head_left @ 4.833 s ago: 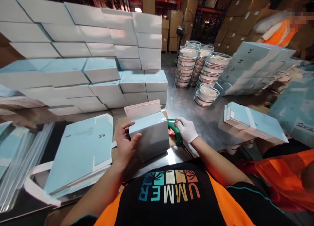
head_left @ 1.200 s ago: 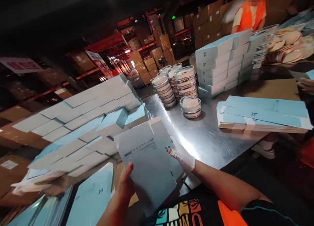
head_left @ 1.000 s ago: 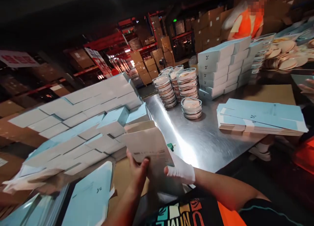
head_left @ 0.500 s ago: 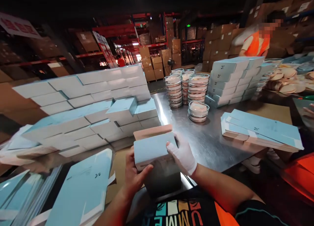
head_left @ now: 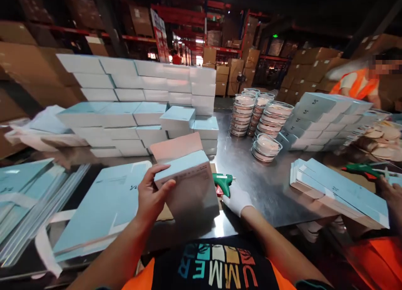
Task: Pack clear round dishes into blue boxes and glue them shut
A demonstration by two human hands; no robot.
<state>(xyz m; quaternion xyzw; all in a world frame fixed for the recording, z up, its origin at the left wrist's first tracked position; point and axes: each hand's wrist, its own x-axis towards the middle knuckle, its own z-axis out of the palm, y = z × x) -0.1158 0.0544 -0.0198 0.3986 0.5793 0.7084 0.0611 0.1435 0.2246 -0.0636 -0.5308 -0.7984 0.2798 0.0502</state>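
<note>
"How's our hold?"
"Our left hand (head_left: 152, 191) pinches the box (head_left: 191, 189) at eleven o'clock; our right hand (head_left: 239, 201) meets the glue gun (head_left: 223, 181) at the box's three o'clock, finger closure hidden."
"Handling?"
"Probably light, crushable card; we'd grip its edges."

A black shirt (head_left: 171, 260) is showing coloured blocks (head_left: 217, 252) and multicoloured letters (head_left: 233, 275), UMMER. Orange strips (head_left: 140, 277) are flanking it; teal trim (head_left: 309, 282) is edging the dark right sleeve (head_left: 307, 287). The right hand (head_left: 238, 200) is wearing a white glove (head_left: 241, 201); the left hand (head_left: 153, 188) is showing bare.
</note>
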